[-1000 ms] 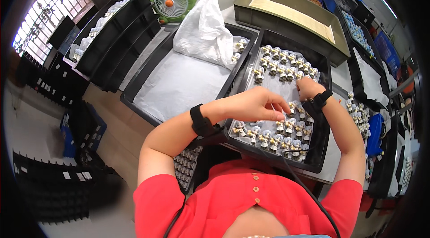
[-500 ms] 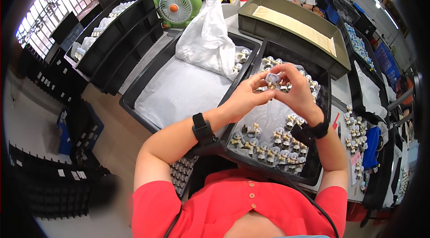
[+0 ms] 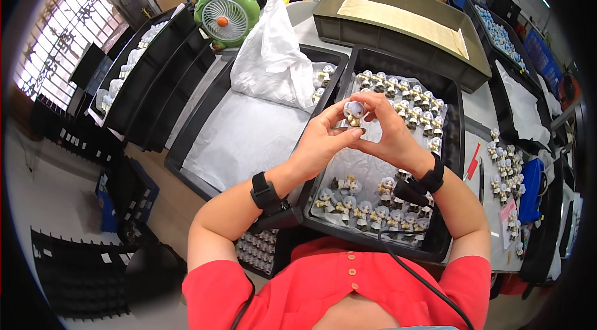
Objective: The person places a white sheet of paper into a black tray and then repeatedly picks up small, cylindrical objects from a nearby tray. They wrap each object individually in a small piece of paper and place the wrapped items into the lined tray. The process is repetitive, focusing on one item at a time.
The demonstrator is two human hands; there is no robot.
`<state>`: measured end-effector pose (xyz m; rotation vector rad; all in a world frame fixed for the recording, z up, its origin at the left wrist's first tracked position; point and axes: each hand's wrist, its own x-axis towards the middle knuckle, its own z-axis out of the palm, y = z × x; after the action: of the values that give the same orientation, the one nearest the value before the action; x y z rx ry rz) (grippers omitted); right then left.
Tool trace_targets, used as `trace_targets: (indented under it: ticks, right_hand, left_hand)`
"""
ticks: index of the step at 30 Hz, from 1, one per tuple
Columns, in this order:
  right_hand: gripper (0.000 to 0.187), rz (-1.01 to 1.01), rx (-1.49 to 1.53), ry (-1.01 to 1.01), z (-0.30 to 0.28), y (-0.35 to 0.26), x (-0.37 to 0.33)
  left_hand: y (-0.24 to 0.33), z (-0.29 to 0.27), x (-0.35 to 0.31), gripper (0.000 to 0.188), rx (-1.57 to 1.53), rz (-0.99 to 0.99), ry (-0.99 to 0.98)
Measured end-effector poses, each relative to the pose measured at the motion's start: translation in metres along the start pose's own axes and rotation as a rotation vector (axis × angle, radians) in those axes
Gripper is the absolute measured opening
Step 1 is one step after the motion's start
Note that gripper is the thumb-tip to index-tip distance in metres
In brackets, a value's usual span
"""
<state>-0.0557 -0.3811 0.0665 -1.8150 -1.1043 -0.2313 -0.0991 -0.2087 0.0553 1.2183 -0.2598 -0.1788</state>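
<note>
Two hands meet over the black tray. Your left hand and right hand both pinch one small figurine by the fingertips, held upright at twelve o'clock from both palms, equally near each, above the rows of figurines.

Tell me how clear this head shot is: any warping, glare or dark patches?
Head view: strong fisheye, so the olive tray and the black tray bow toward a black rim; the window at upper left is blown out by daylight; both the left hand and right hand and the small figurine they hold are evenly lit and sharp; the lower left corner is dim.
</note>
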Motion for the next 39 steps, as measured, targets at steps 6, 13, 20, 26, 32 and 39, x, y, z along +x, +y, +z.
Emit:
trace_targets:
  ticks: [6,13,20,26,32,39]
  right_hand:
    - [0.085,0.014,0.028,-0.001,-0.001,0.002,-0.002]
    - [0.089,0.076,0.020,0.043,-0.002,0.007,-0.003]
    - [0.088,0.145,0.067,0.034,-0.004,0.008,-0.004]
    - [0.088,0.197,0.106,0.006,-0.003,0.009,-0.005]
    - [0.089,0.229,0.140,0.005,-0.002,0.009,-0.005]
    - [0.090,0.232,0.175,0.002,-0.002,0.011,-0.006]
  left_hand:
    - [0.009,0.005,-0.001,0.046,-0.106,-0.079,0.047]
    - [0.015,0.001,0.002,0.045,-0.215,-0.090,-0.066]
    - [0.013,-0.002,0.003,0.046,-0.245,-0.095,-0.077]
    - [0.011,-0.004,0.004,0.050,-0.186,-0.116,-0.073]
    - [0.006,-0.008,0.004,0.048,-0.204,-0.138,-0.037]
    - [0.003,-0.009,0.005,0.048,-0.185,-0.158,-0.010]
